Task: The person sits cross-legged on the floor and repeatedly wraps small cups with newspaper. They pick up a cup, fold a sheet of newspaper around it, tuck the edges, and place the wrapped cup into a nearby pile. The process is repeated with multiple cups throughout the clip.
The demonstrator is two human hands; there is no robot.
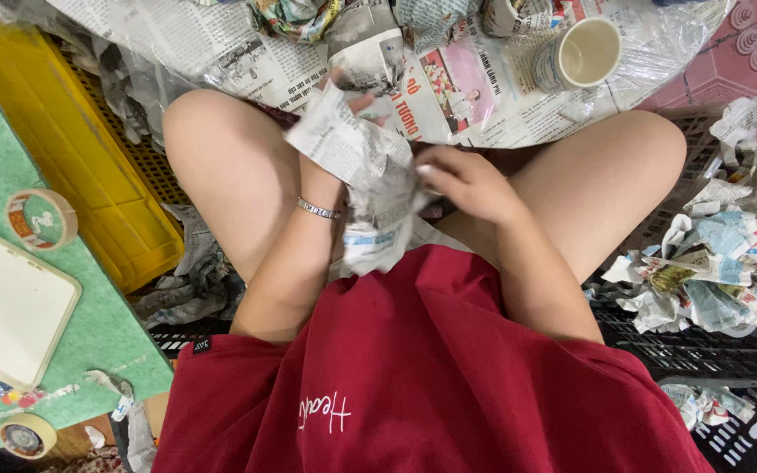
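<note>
A crumpled sheet of newspaper (370, 175) sits bunched in my lap, held between both hands. My left hand (343, 131) is mostly hidden behind and under the paper, a thin bracelet (317, 208) on its wrist. My right hand (466, 182) presses its fingers into the right side of the bundle. Whatever is inside the paper cannot be seen. I sit with bare knees apart, in a dark red shirt.
A cream mug (580, 54) lies on spread newspaper (247, 52) ahead. Paper-wrapped bundles (711, 271) fill a black crate (711, 350) on the right. On the left are a yellow crate (89, 166), a green mat (98, 324), two tape rolls (41, 219) and a white board (6, 302).
</note>
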